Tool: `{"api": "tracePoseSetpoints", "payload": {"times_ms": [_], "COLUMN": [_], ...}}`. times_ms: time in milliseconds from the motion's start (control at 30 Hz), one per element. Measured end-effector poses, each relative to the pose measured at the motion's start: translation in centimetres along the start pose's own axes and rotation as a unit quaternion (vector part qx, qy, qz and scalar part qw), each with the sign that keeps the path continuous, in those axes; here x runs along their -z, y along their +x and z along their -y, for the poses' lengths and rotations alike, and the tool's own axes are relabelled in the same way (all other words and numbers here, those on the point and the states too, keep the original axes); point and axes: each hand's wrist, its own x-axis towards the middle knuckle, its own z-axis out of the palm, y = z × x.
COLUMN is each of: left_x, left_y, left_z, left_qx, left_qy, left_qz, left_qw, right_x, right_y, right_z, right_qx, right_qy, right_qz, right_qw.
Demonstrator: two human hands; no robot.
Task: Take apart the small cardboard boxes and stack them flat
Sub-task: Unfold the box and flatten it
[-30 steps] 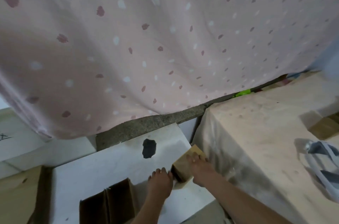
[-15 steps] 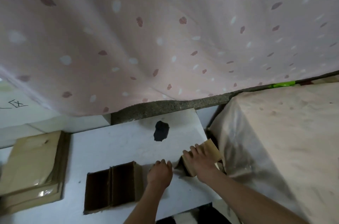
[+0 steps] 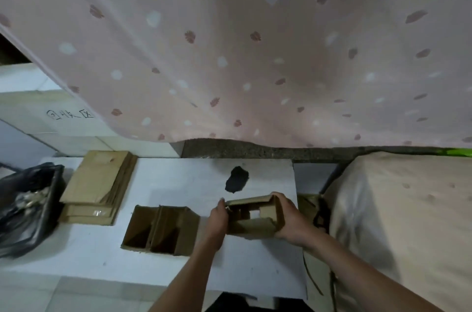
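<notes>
A small brown cardboard box (image 3: pixel 251 222) is held over the white board (image 3: pixel 178 184), its open end facing me. My left hand (image 3: pixel 217 222) grips its left side and my right hand (image 3: pixel 291 219) grips its right side, fingers curled over the top edge. To the left stand two open boxes side by side (image 3: pixel 159 230). Farther left lies a stack of flattened cardboard (image 3: pixel 98 185).
A black plastic bag (image 3: pixel 25 209) with scraps sits at the far left. A cloth-covered surface (image 3: pixel 408 209) rises on the right, with cardboard in the gap beside it. A pink spotted curtain (image 3: pixel 255 43) hangs behind. A black blotch (image 3: pixel 236 179) marks the board.
My right hand has brought the small box from the board's right edge toward the middle, and my left hand has taken hold of its left side. The view has swung left, showing the flat stack and bag.
</notes>
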Motion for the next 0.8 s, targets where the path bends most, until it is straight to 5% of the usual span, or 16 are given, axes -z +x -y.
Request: {"api": "tracePoseSetpoints", "payload": {"times_ms": [200, 367, 700, 800], "left_x": [-0.9, -3.0, -4.4, -4.3], "left_y": [-2.3, -2.5, -3.7, -3.3], "left_z": [0.5, 1.9, 4.0, 3.7], "left_qx": [0.065, 0.074, 0.029, -0.038], "left_qy": [-0.095, -0.103, 0.05, 0.151], "left_qz": [-0.005, 0.006, -0.007, -0.003], "left_qw": [0.993, 0.992, 0.998, 0.988], "right_x": [-1.0, -2.2, -2.6, -2.7], "right_y": [-1.4, -0.8, -0.9, -1.6], "right_z": [-3.1, -5.7, -7.2, -6.9], "right_qx": [-0.048, -0.116, -0.186, -0.241], "right_qy": [0.069, 0.056, 0.114, 0.142], "right_qz": [0.074, 0.019, -0.002, -0.052], "right_qw": [0.994, 0.992, 0.976, 0.959]}}
